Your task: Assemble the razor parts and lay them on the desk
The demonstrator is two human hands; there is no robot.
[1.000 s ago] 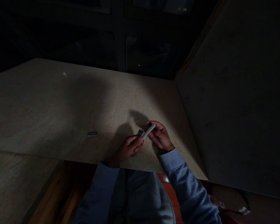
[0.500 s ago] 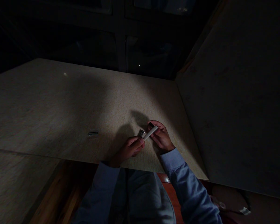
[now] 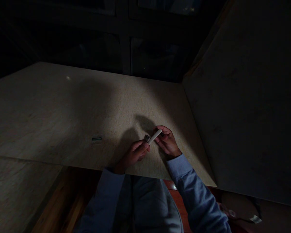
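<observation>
My left hand [image 3: 137,152] is closed around the lower end of a slim white stick-like object [image 3: 155,137], which slants up to the right. A small shiny metallic piece [image 3: 147,138] shows beside that lower end, just above my left fingers; whether it is joined to the stick I cannot tell. My right hand [image 3: 168,142] is at the stick's upper end, fingers curled, with a small dark piece [image 3: 162,133] between them, partly hidden behind the stick. Both hands are just over the pale stone-like table [image 3: 126,97]. The exact kind of these small items is too dim to make out.
A small dark, bar-shaped item [image 3: 96,139] lies on the table to the left of my hands. A dark upright panel [image 3: 244,113] borders the table on the right. Dark window panes [image 3: 157,58] stand behind it. A cable with a white tag [image 3: 255,219] is at lower right.
The white stick has shifted slightly down and left in my left hand. The dark piece in my right fingers has turned and moved behind the stick, showing less than before.
</observation>
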